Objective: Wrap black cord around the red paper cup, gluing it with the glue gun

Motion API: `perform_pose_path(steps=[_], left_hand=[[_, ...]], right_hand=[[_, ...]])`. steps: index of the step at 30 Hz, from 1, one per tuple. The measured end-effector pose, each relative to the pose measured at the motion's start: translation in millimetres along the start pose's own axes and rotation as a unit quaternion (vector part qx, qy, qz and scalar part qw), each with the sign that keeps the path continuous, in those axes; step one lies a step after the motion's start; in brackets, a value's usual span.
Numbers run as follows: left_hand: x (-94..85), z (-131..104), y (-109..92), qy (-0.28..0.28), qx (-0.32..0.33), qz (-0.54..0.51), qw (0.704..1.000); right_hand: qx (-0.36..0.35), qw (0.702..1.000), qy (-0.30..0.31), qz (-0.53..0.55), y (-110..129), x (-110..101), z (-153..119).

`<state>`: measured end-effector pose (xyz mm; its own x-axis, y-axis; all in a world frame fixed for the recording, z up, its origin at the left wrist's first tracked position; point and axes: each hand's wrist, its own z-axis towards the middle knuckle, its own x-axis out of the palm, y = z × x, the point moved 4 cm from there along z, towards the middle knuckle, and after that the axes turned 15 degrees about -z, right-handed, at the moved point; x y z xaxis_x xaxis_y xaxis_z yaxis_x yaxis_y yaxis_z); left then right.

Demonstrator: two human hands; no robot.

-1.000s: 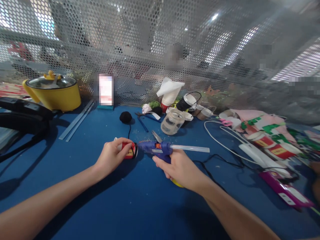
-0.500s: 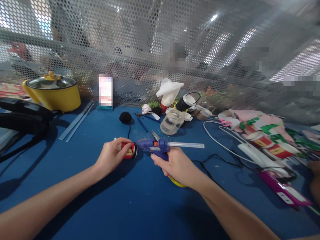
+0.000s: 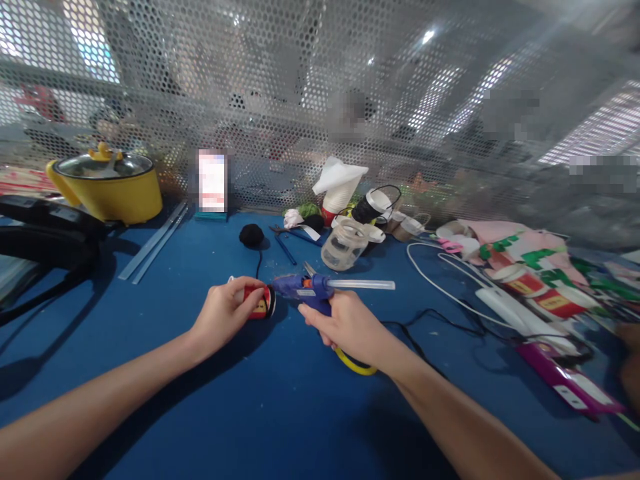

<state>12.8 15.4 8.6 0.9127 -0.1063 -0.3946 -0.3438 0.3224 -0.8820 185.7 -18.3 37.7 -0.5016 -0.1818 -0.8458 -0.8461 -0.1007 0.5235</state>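
My left hand (image 3: 227, 310) is closed round a small red paper cup (image 3: 262, 306), which lies on its side with black yarn round its rim end. A strand of that yarn runs back to a black yarn ball (image 3: 251, 235). In my right hand (image 3: 353, 327) is a blue hot glue gun (image 3: 305, 288), its nozzle at the cup's rim; I cannot tell whether they touch. A clear glue stick (image 3: 367, 285) juts from the gun's rear. Beneath my right wrist shows a yellow ring (image 3: 356, 363), partly hidden.
Behind the gun stand a clear plastic jar (image 3: 345, 247) and pliers (image 3: 284, 245). A yellow pot (image 3: 113, 190), clear strips (image 3: 155, 243) and a phone (image 3: 213, 180) are at the left and back. At right lie a white cable (image 3: 450, 293), a purple box (image 3: 567, 380) and several cups.
My right hand has shifted the glue gun slightly left, nearer the cup. More of the yellow ring shows. My left hand and the cup have hardly moved.
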Motion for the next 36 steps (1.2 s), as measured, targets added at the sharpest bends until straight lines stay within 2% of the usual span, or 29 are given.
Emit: perform_pose_path(steps=[14,30,36], left_hand=[[1.1,1.6,1.3,0.003,-0.001,0.002,1.000],[-1.8,8.2,10.4,-0.022,-0.069,-0.011,0.997],[-2.3,8.3,7.6,-0.024,-0.072,-0.018,0.997]], right_hand=[[0.006,1.000,0.005,-0.006,1.2,0.0,-0.7],[0.012,0.999,0.040,-0.001,5.1,-2.9,-20.4],[0.019,0.999,0.042,-0.008,6.2,-1.6,-22.5]])
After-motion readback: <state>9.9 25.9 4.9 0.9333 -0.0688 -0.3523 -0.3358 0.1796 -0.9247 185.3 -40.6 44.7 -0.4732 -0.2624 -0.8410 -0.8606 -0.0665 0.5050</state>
